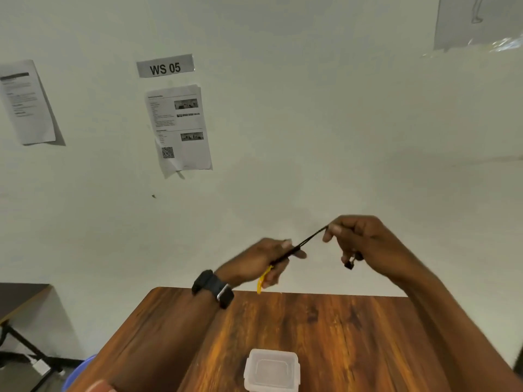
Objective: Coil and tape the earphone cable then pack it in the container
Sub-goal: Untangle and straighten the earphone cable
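Note:
Both hands are raised above the far edge of the wooden table (353,335). The black earphone cable (307,240) is stretched taut between them as a doubled strand. My left hand (263,264) pinches its lower end, and a strip of yellow tape (261,281) hangs down from those fingers. My right hand (365,247) pinches the upper end, with a black earbud (349,264) dangling under its palm. A clear plastic container (271,370) with its lid on sits on the table near me, below the hands.
A black smartwatch (212,288) is on my left wrist. Papers and a "WS 05" label (165,66) hang on the white wall behind. Another dark table (19,298) stands at the left, and a blue object (79,369) lies beside my table's left edge.

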`<state>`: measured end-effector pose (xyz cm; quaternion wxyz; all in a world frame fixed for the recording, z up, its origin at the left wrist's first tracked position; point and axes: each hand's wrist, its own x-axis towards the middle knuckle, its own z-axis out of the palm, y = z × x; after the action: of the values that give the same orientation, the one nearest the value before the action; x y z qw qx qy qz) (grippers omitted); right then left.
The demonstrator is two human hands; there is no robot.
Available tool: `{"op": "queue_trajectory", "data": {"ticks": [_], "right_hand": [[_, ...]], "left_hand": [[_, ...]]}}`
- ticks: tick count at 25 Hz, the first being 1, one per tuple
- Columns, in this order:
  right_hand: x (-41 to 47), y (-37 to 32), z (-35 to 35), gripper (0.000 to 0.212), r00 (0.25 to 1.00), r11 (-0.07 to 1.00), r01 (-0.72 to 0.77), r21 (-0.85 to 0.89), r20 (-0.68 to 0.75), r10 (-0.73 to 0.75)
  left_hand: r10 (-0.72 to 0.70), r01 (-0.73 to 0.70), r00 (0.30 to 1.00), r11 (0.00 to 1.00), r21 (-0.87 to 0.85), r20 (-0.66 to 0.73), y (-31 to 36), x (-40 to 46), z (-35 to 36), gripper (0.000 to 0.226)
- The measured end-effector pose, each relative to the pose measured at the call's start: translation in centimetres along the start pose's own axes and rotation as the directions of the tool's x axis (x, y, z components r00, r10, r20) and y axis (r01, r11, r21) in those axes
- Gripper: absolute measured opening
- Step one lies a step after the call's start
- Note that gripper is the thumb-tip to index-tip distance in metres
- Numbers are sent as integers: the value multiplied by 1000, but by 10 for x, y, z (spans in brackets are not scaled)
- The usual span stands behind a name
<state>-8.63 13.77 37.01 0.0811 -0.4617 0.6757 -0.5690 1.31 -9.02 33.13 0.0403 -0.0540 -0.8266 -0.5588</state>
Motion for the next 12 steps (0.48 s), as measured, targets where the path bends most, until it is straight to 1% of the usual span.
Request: {"op": "queue_trajectory", "data": {"ticks": [1,2,3,4,5,6,7,8,9,10,11,12], "right_hand": [[9,-2,-6,28,1000,1000,16,10,-15,-16],[18,1,-8,28,1000,999,23,35,-22,-22],[26,7,-6,27,999,997,16,81,-30,-13],[31,16,2,27,999,989,-9,146,-34,14],[33,27,12,26,997,972,-53,228,-34,62],[30,39,25,26,993,946,-106,307,-23,119],[23,49,40,26,985,917,-162,365,7,171],[12,56,56,25,977,893,-213,397,58,207],[1,60,70,24,968,888,-250,385,115,223],[-8,59,82,22,959,896,-275,350,165,229],[-14,56,89,20,954,915,-282,288,185,236],[-15,51,92,18,959,943,-264,204,158,234]], "left_hand": [[28,-9,995,980,-200,91,-1,-10,17,58],[83,-22,986,922,-386,144,-2,-15,32,63],[156,-46,975,838,-544,157,2,-18,46,65],[223,-84,967,737,-670,123,6,-19,55,66],[270,-138,961,638,-757,52,12,-17,61,65],[287,-214,956,556,-803,-56,18,-15,63,63],[265,-298,947,502,-812,-184,23,-10,61,61],[210,-373,928,491,-787,-309,26,-4,56,59],[138,-423,898,535,-731,-418,27,2,51,57],[72,-442,854,622,-646,-515,26,8,46,55],[28,-425,805,725,-542,-593,23,13,44,53],[7,-377,769,812,-445,-639,19,15,46,52]]}}
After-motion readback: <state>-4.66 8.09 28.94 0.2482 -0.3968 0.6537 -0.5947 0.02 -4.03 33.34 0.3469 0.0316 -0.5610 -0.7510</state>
